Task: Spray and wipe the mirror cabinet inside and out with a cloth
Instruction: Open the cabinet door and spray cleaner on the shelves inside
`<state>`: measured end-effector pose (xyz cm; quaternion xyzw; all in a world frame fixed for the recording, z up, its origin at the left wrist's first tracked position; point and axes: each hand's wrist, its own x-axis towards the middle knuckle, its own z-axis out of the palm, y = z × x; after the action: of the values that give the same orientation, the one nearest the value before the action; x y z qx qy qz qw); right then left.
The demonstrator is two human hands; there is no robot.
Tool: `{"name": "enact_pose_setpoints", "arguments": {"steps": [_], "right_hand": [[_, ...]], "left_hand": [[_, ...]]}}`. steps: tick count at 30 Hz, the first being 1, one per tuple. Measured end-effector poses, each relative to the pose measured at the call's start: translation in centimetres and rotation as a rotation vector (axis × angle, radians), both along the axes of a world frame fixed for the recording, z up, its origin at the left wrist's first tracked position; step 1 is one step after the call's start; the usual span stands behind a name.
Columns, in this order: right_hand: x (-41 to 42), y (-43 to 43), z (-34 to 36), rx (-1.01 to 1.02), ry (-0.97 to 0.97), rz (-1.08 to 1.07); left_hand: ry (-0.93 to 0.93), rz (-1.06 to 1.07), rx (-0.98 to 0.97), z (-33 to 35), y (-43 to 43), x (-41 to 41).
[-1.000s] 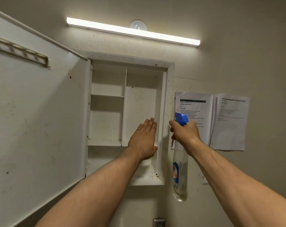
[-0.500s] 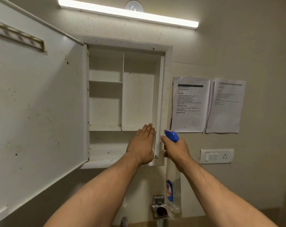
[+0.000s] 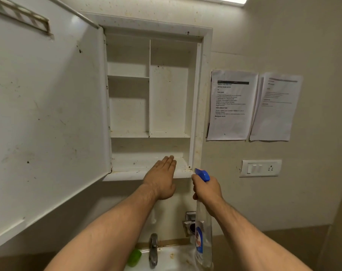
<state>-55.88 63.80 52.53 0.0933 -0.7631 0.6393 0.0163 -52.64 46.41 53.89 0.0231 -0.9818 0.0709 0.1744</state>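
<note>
The white mirror cabinet (image 3: 205, 94) is set into the wall, and its door (image 3: 48, 114) is swung open to the left. Its stained shelves hold nothing. My left hand (image 3: 162, 178) lies flat with straight fingers over the front lip of the bottom shelf. My right hand (image 3: 206, 190) grips the neck of a clear spray bottle (image 3: 203, 243) with a blue trigger head, just below the cabinet's lower right corner. No cloth shows in view.
Two printed sheets (image 3: 232, 104) hang on the wall right of the cabinet, above a white switch plate (image 3: 260, 168). Below are a metal tap (image 3: 153, 249), a wall fitting (image 3: 189, 223), a dirty sink (image 3: 174, 259) and a green object (image 3: 134, 257).
Both hands have dropped from the cabinet's middle to its bottom shelf. The view has tilted down, bringing the tap and sink into sight.
</note>
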Motion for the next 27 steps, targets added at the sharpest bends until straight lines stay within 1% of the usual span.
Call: {"name": "enact_pose_setpoints", "arguments": {"steps": [2,5,8,11,13,16,18,21,24,27], "right_hand": [[0.1,-0.5,-0.9,0.063,0.035,-0.015],[0.1,-1.4,-1.8,0.069,0.081,0.001],[-0.4,-2.0,-2.2,0.072,0.085,-0.066],[-0.8,-2.1,-2.8,0.021,0.024,-0.166],[-1.0,-2.0,-3.2,-0.049,0.001,-0.192],[-0.8,-1.9,-3.2,-0.115,0.013,-0.153],[-0.6,-2.4,-3.1,-0.059,0.055,-0.094],[-0.2,-3.6,-2.4,0.044,0.152,-0.004],[0.5,-5.0,-1.9,0.095,0.196,0.096],[1.2,-6.5,-2.3,0.195,0.207,0.162]], "left_hand": [[-0.063,0.005,0.011,-1.4,-0.2,0.4],[-0.045,-0.01,0.012,-2.5,-0.4,0.9],[-0.041,-0.029,0.02,-2.5,-0.6,1.1],[-0.038,-0.059,0.024,-2.4,-0.8,1.4],[-0.036,-0.081,0.02,-2.3,-0.8,1.6],[-0.015,-0.101,0.008,-2.1,-0.9,1.7],[0.001,-0.079,-0.006,-2.1,-1.1,1.7],[0.004,0.027,-0.001,-2.3,-1.9,1.9],[0.008,0.153,-0.006,-3.2,-3.3,2.7],[0.008,0.187,0.011,-4.1,-4.9,3.7]]}}
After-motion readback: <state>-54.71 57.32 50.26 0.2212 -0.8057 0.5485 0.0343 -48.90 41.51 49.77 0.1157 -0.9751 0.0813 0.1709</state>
